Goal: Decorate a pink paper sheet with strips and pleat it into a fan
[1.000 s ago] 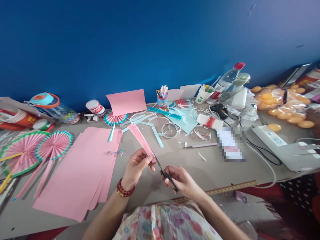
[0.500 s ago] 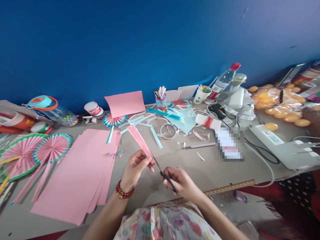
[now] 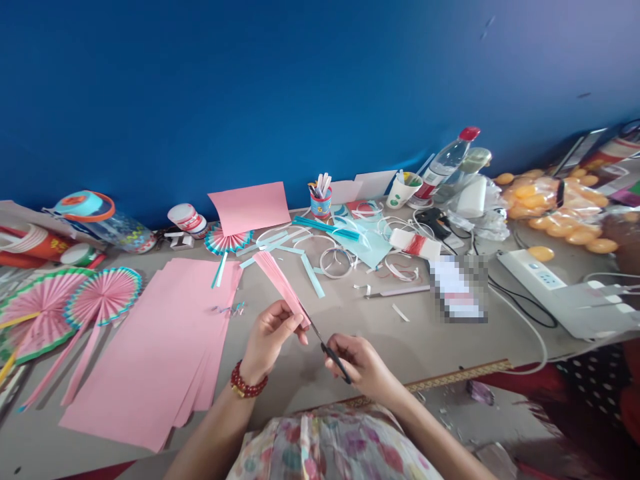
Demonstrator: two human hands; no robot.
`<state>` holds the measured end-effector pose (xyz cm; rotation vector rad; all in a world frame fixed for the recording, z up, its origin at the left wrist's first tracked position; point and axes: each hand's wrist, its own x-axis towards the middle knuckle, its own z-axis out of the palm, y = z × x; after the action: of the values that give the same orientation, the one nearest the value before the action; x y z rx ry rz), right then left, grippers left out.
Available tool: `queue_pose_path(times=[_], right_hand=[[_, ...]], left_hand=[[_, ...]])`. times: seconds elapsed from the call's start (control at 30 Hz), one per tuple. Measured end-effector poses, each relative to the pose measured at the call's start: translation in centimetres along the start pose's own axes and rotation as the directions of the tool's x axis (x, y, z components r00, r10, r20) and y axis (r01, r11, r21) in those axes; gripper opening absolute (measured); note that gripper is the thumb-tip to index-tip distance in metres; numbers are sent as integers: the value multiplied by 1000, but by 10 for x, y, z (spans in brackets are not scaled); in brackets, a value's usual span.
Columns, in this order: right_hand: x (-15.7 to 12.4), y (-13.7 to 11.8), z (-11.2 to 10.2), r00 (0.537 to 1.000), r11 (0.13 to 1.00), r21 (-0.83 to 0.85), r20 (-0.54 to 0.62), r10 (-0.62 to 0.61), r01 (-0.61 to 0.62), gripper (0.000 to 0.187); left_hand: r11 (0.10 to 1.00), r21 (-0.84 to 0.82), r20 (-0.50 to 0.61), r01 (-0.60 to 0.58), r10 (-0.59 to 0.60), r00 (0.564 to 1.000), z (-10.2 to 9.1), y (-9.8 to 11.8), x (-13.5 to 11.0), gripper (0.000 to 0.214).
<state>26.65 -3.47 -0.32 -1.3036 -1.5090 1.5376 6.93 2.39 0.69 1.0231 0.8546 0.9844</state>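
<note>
Between the thumb and fingers of my left hand (image 3: pixel 275 333) is a narrow pleated strip of pink paper (image 3: pixel 278 279), slanting up and away to the left. My right hand (image 3: pixel 357 363) grips a pair of scissors (image 3: pixel 336 362) with black handles. The scissor blades lie along the lower right edge of the folded paper, close to my left fingertips; whether they cut into it I cannot tell. Left of my hands, a stack of pink paper sheets (image 3: pixel 155 347) lies on the table. Round pleated paper fans (image 3: pixel 104 297) rest beyond that stack at the far left.
Blue strips and white cord rings (image 3: pixel 336 263) lie behind my hands. A craft knife (image 3: pixel 397 292), a phone (image 3: pixel 457 288) and a power strip (image 3: pixel 545 277) are on the right. Along the wall stand a pen cup (image 3: pixel 321 202), a paper cup (image 3: pixel 401 191) and a plastic bottle (image 3: pixel 445 167).
The scissors have shifted very slightly up and left along the paper's edge, and their handles look a little closer together. My left hand keeps its hold on the folded paper.
</note>
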Motion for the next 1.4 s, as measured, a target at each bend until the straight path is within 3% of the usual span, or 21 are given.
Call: queue_pose_path(times=[0.27, 0.47, 0.9, 1.4], right_hand=[[1, 2, 2, 998, 995, -94, -49, -39, 35, 38], [2, 1, 3, 996, 983, -175, -67, -66, 54, 39], [-4, -5, 5, 998, 998, 44, 44, 41, -43, 40], [-7, -4, 5, 1000, 1000, -31, 15, 4, -3, 35]], left_hand=[[999, -30, 17, -25, 26, 1000, 0, 0, 0, 16], [996, -35, -161, -82, 75, 984, -9, -1, 2, 18], [994, -89, -153, -68, 54, 987, -7, 0, 1, 18], [997, -45, -173, -69, 61, 983, -10, -3, 1, 22]])
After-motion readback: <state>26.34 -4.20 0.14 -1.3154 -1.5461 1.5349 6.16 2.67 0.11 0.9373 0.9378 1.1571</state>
